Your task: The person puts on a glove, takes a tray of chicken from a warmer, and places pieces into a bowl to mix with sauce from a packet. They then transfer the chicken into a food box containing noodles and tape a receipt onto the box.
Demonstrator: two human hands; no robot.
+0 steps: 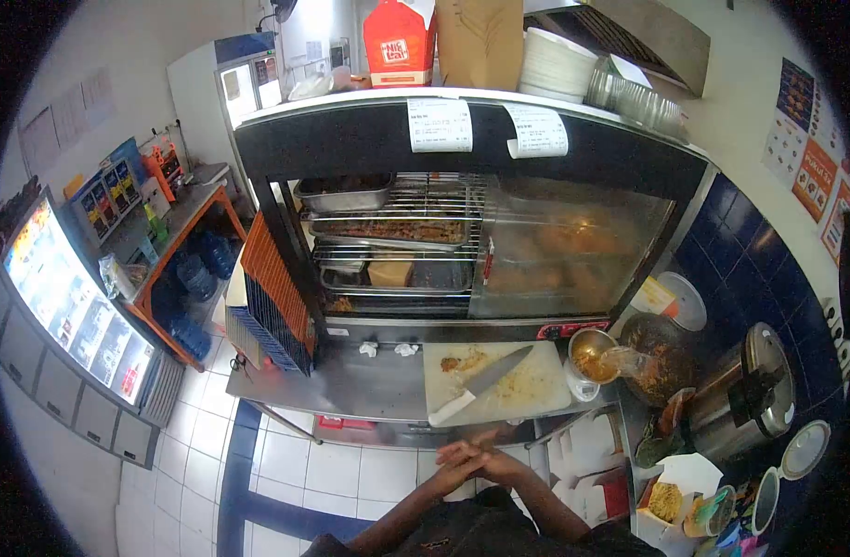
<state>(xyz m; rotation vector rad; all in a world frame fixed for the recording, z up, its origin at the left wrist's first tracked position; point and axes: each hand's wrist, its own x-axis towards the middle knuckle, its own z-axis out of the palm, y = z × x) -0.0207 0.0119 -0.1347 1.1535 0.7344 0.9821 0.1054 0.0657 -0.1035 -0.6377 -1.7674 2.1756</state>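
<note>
Just in front of the counter edge, my left hand (451, 478) and my right hand (506, 467) are brought together, fingers overlapping and closed over each other. No object shows in either one. Nearest to them, a white cutting board (527, 395) lies on the steel counter with brown crumbs on it. Across the board rests a large knife (488, 381), its white handle toward me and its blade pointing away to the right. Right of the board a metal bowl (592, 353) with yellowish contents sits on a white base.
Behind the board stands a heated display cabinet (397, 327) with trays on racks and two paper receipts (441, 125) on its top edge. At right are a big steel pot (745, 395) and an open food box (666, 501). An orange rack (276, 288) stands left.
</note>
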